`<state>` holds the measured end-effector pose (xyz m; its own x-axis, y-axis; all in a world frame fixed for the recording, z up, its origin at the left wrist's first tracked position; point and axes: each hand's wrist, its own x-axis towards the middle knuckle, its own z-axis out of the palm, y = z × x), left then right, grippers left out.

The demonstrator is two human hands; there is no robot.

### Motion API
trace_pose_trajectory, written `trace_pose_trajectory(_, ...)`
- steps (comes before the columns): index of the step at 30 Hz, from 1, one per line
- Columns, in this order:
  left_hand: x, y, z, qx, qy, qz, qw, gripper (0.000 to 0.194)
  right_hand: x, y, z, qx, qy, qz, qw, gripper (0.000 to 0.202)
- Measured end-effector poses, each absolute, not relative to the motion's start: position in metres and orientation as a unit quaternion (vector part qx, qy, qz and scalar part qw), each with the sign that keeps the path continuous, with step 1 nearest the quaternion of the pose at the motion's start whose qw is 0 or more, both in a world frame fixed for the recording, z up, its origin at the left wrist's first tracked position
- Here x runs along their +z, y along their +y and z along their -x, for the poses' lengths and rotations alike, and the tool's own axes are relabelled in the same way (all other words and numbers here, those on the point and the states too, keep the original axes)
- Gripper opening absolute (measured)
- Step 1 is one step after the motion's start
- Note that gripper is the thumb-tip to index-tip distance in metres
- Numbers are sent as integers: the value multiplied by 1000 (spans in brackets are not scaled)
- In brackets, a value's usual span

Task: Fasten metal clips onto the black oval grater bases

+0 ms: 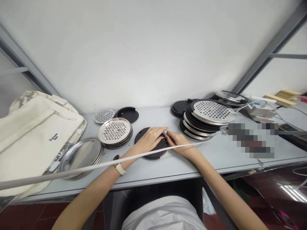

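A black round disc (153,155) lies flat on the table in front of me, with a thin red line along its lower right edge. My left hand (151,138) rests over its upper part, fingers reaching right to the disc's far right edge. Close to those fingertips, my right hand (176,140) is closed in a pinch at the disc's right side. A small ring-like thing (165,139) shows between the two hands; what it belongs to is too small to tell.
Left are a stack of perforated metal discs (115,131), plain metal discs (81,156) and a cream bag (31,137). Right stands a tall stack of black and perforated discs (211,111). A white cable (96,166) crosses the view before my forearms.
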<state>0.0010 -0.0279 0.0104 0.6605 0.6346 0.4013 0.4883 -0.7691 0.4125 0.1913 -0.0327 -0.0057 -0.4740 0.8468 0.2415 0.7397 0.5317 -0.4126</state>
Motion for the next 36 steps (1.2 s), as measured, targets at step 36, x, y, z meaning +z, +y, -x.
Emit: trace_pose_trajectory(36, 11, -27, 0, 281, 311, -884, 207, 38, -5, -33, -191, 129, -852, 460, 213, 20)
